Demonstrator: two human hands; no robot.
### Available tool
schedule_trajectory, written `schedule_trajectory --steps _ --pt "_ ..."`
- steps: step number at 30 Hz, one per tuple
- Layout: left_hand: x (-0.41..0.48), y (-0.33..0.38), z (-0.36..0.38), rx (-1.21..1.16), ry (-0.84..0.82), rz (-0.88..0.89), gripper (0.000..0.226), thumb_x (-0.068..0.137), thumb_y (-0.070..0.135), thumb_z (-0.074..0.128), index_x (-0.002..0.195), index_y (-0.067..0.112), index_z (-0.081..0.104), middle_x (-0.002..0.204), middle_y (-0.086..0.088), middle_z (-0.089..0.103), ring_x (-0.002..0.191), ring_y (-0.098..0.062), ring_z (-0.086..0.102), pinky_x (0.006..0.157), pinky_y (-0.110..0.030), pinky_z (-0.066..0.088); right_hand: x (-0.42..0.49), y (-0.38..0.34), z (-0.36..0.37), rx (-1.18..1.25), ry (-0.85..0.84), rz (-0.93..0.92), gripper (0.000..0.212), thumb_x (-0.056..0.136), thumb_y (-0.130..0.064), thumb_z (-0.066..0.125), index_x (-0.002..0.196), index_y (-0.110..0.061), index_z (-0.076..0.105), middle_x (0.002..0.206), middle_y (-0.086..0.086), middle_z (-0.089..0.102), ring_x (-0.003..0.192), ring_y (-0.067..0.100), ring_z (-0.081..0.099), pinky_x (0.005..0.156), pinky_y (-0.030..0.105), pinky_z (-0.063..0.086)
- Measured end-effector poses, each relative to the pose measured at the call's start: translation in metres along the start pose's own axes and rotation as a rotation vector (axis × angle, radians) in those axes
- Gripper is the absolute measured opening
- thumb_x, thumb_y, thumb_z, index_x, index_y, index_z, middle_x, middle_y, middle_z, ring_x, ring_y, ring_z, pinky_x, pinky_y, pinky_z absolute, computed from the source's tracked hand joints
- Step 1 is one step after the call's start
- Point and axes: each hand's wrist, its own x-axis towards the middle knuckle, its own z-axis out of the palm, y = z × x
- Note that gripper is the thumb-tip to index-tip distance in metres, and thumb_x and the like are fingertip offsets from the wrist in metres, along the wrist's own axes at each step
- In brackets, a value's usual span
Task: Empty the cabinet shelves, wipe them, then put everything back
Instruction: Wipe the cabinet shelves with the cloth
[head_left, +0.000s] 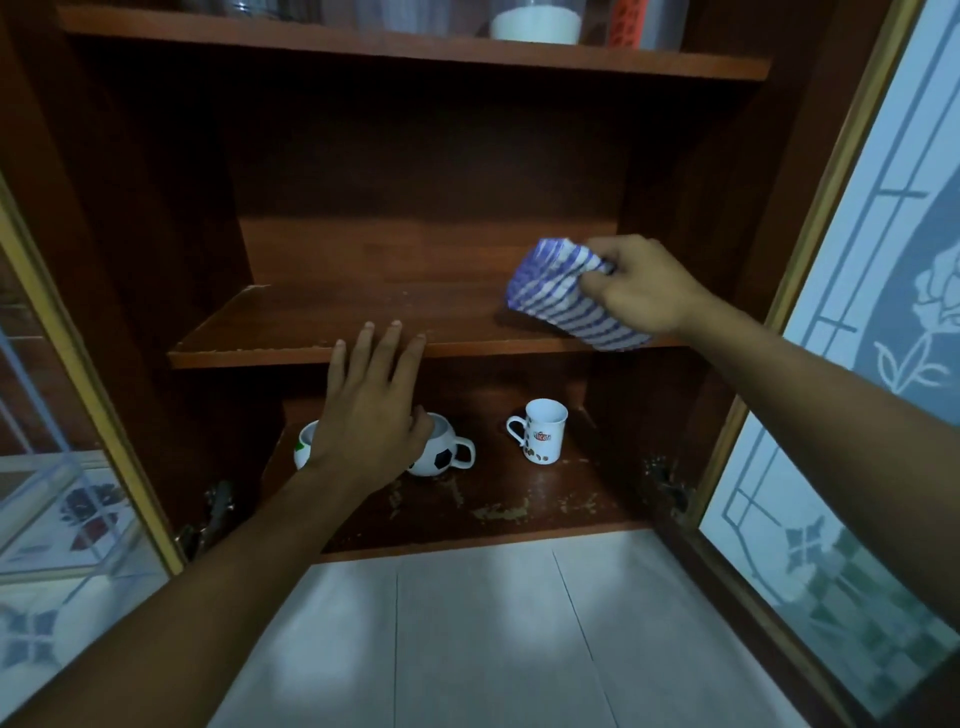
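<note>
The brown wooden cabinet's middle shelf (311, 322) holds nothing but a blue and white striped cloth (561, 293) at its right end. My right hand (644, 286) grips that cloth and holds it down on the shelf. My left hand (371, 405) is spread with straight fingers, fingertips at the shelf's front edge. On the lower shelf (519, 499) stand a white mug with a red logo (543, 431), a football-patterned mug (441, 452) and another white mug (305, 446), the last two partly hidden behind my left hand.
The top shelf (415, 49) carries a white container (535, 23) and clear jars. Glass doors stand open on the left (62, 519) and right (857, 364). The lower shelf's front surface is chipped. White floor tiles (493, 639) lie below.
</note>
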Motion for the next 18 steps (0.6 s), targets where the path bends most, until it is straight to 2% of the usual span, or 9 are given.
schedule_trajectory --steps 3,4,5,7,9,11,13,15,18 --pt "-0.007 0.000 -0.002 -0.017 0.023 0.002 0.068 0.082 0.035 0.045 0.144 0.007 0.038 0.151 -0.018 0.036 0.142 -0.039 0.027 0.115 -0.056 0.018 -0.009 -0.007 -0.006 0.213 0.033 0.096 0.019 0.092 -0.018 0.052 0.098 -0.005 0.065 0.091 0.008 0.072 0.082 0.021 0.069 0.075 0.039 0.054" --pt "-0.010 -0.001 -0.001 -0.023 0.029 0.006 0.068 0.083 0.038 0.042 0.144 0.007 0.039 0.151 -0.019 0.037 0.142 -0.039 0.027 0.115 -0.056 0.018 -0.013 -0.008 -0.007 0.292 0.033 0.121 0.019 0.093 -0.019 0.051 0.101 -0.008 0.065 0.092 0.006 0.073 0.081 0.020 0.071 0.073 0.038 0.056" --pt "-0.012 -0.001 0.000 -0.029 0.033 0.010 0.069 0.083 0.039 0.040 0.144 0.007 0.039 0.150 -0.019 0.038 0.141 -0.039 0.029 0.114 -0.055 0.019 -0.017 -0.009 -0.007 0.357 0.032 0.147 0.018 0.094 -0.019 0.051 0.102 -0.011 0.065 0.090 0.003 0.073 0.077 0.017 0.072 0.067 0.032 0.057" --pt "-0.015 -0.001 0.002 -0.045 0.042 0.012 0.069 0.083 0.039 0.043 0.143 0.006 0.040 0.150 -0.020 0.038 0.141 -0.040 0.030 0.114 -0.055 0.020 -0.024 -0.010 -0.003 0.461 0.036 0.205 0.015 0.095 -0.017 0.049 0.098 -0.012 0.064 0.078 -0.002 0.070 0.057 0.011 0.067 0.049 0.023 0.050" --pt "-0.019 -0.001 0.004 -0.065 0.047 0.004 0.069 0.080 0.035 0.051 0.142 0.006 0.042 0.149 -0.020 0.039 0.140 -0.040 0.032 0.112 -0.057 0.022 -0.034 -0.009 0.004 0.542 0.035 0.263 0.013 0.095 -0.015 0.048 0.087 -0.015 0.058 0.061 -0.004 0.057 0.041 0.009 0.051 0.038 0.021 0.038" --pt "-0.022 0.000 0.005 -0.075 0.058 -0.003 0.071 0.077 0.032 0.056 0.141 0.005 0.044 0.149 -0.021 0.039 0.138 -0.041 0.034 0.111 -0.058 0.024 -0.042 -0.003 0.013 0.615 0.035 0.325 0.016 0.094 -0.016 0.049 0.078 -0.019 0.052 0.057 -0.003 0.049 0.044 0.013 0.042 0.041 0.022 0.032" --pt "-0.028 0.002 0.006 -0.084 0.050 -0.017 0.070 0.076 0.032 0.057 0.140 0.004 0.045 0.148 -0.021 0.040 0.138 -0.041 0.035 0.110 -0.058 0.025 -0.052 0.003 0.021 0.687 0.038 0.402 0.019 0.093 -0.017 0.049 0.075 -0.019 0.051 0.059 -0.002 0.047 0.049 0.017 0.041 0.046 0.025 0.031" --pt "-0.033 0.004 0.009 -0.093 0.036 -0.026 0.069 0.077 0.033 0.057 0.139 0.005 0.046 0.148 -0.021 0.040 0.137 -0.041 0.036 0.110 -0.058 0.025 -0.065 0.008 0.030 0.737 0.046 0.463 0.020 0.093 -0.015 0.049 0.074 -0.018 0.048 0.056 -0.003 0.045 0.048 0.016 0.039 0.045 0.024 0.031" --pt "-0.041 0.011 0.019 -0.101 0.019 -0.043 0.070 0.076 0.033 0.056 0.140 0.006 0.045 0.149 -0.020 0.039 0.138 -0.041 0.034 0.111 -0.057 0.024 -0.090 0.019 0.051 0.844 0.053 0.557 0.019 0.094 -0.011 0.046 0.077 -0.014 0.055 0.056 -0.002 0.060 0.048 0.017 0.056 0.043 0.019 0.040"
